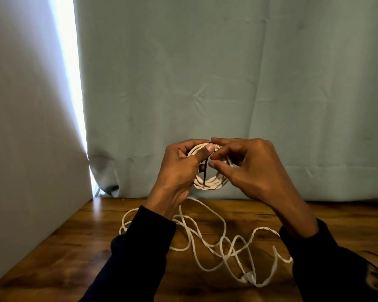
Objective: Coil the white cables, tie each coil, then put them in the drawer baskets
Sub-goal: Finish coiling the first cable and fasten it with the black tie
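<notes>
Left hand gripping white coil above desk; right hand pinching dark tie at coil; loose cable on desk.

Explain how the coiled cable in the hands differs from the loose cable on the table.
The coiled cable is wound into neat round loops; the loose cable sprawls in tangled, uneven loops. The coiled cable is held up in the air, gripped by the left hand, with the right hand pinching a dark tie across it; the loose cable lies untied on the wooden table. Both are white.
</notes>
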Available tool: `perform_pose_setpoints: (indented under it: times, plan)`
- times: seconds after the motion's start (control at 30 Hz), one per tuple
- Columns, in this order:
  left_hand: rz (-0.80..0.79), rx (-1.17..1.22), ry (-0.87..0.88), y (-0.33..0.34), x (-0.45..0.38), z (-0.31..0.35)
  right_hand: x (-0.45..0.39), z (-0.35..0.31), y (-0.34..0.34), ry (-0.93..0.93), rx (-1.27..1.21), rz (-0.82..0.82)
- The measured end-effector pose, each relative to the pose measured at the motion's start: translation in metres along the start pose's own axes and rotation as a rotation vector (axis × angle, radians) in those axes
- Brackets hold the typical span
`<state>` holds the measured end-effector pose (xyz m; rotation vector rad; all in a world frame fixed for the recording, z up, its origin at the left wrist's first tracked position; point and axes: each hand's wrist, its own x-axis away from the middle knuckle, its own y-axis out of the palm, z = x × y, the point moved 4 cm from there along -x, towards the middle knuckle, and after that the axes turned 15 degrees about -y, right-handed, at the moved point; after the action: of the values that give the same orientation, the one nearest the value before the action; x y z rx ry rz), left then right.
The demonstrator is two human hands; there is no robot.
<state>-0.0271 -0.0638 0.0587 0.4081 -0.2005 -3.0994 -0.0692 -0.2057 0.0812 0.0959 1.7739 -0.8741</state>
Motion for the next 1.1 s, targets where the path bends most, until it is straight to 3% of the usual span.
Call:
perform_pose_setpoints:
  times: [0.1, 0.3, 0.53, 0.73, 0.93, 1.1]
  plan:
    - [-0.003, -0.039, 0.016, 0.003, 0.002, -0.001, 0.001, 0.005, 0.001, 0.062, -0.033, 0.172]
    - [-0.014, -0.077, 0.05, 0.009, 0.007, 0.0, 0.003, 0.013, 0.001, 0.11, 0.046, 0.239]
    - [0.049, -0.193, 0.055, 0.006, 0.007, 0.001, 0.006, 0.013, 0.009, -0.166, 0.27, 0.254]
    - [0.076, -0.203, 0.021, 0.009, 0.009, 0.0, 0.008, 0.017, 0.005, -0.207, 0.303, 0.282]
    - [0.031, -0.222, 0.121, 0.009, 0.01, 0.004, 0.004, 0.014, -0.001, -0.071, 0.153, 0.255]
    - [0.051, -0.304, 0.168, 0.005, 0.009, 0.006, 0.001, 0.018, -0.009, 0.064, -0.035, 0.055]
